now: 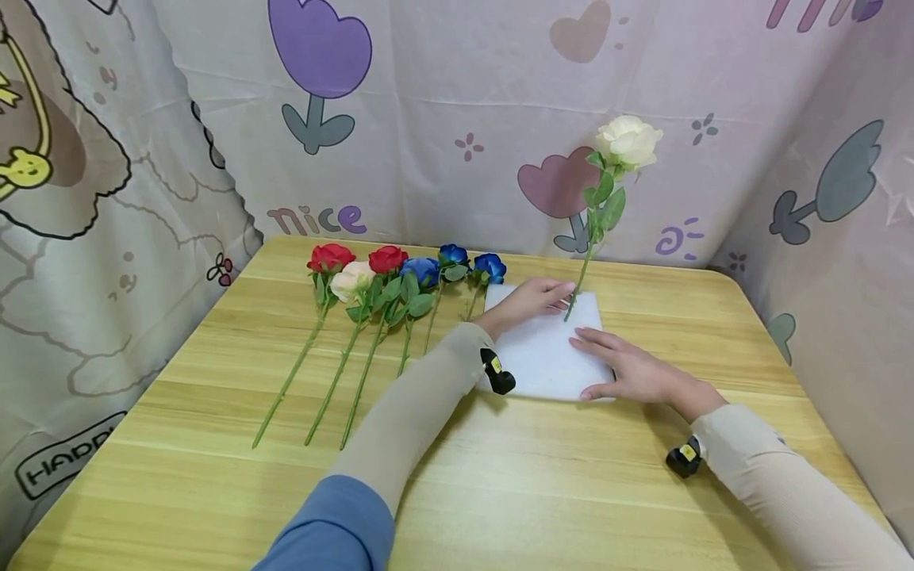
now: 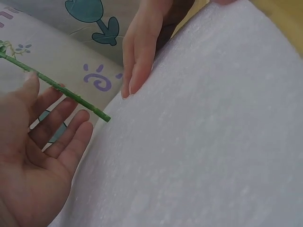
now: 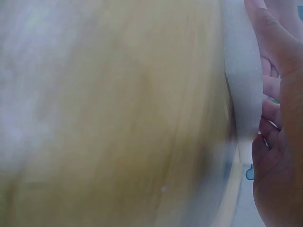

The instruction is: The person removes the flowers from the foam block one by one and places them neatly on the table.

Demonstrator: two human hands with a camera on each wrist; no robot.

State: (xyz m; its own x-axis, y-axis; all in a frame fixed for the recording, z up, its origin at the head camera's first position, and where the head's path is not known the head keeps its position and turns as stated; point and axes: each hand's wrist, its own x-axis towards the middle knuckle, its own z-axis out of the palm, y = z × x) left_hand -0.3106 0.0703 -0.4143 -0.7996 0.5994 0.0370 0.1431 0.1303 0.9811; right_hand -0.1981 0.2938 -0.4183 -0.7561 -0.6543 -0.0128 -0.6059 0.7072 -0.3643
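Note:
A long-stemmed white rose (image 1: 628, 143) stands nearly upright over the far right part of a white foam sheet (image 1: 535, 361). My left hand (image 1: 527, 304) pinches its green stem (image 2: 71, 94) low down, between thumb and fingers, as the left wrist view shows. The stem's cut end is near the foam's surface; whether it touches cannot be told. My right hand (image 1: 635, 371) rests at the sheet's right edge, fingers extended over the top and thumb apart near the front corner. In the right wrist view the foam (image 3: 244, 71) appears edge-on beside that hand.
Left of the foam, several roses lie in a row on the wooden table (image 1: 485, 492): red roses (image 1: 332, 257), a pale pink rose (image 1: 353, 281) and blue roses (image 1: 420, 272). A printed curtain (image 1: 443, 190) hangs behind the table and along its sides.

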